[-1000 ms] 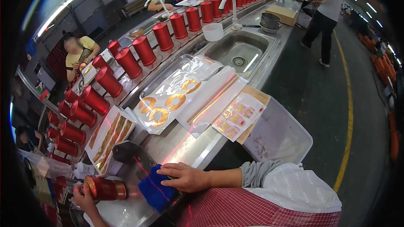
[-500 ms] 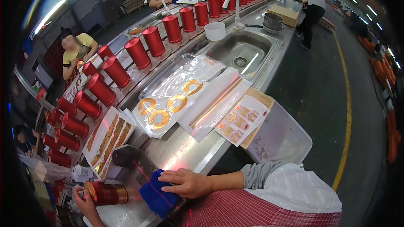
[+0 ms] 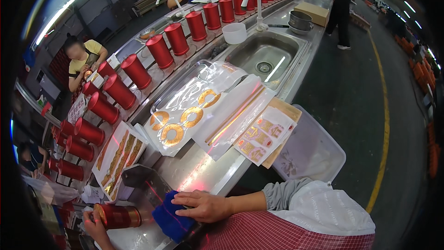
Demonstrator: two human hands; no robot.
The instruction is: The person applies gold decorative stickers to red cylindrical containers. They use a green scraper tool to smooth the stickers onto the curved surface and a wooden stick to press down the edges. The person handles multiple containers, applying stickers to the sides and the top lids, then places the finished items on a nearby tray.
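My left hand (image 3: 95, 229) clasped one red can (image 3: 121, 216); right hand (image 3: 203, 206) covered one cloth (image 3: 170, 223), pinch unclear; four gold rings (image 3: 180, 134) lay ahead.

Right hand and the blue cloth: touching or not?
Touching. The head view shows the right hand laid over the upper right part of the blue cloth, its fingertips overlapping the fabric with no gap visible.

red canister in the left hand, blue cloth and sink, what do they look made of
The red canister looks like coated metal, though plastic is possible: glossy, with a gold-coloured end. The blue cloth seems a soft textile, matte and rumpled. The sink looks like stainless steel: grey, satin sheen.
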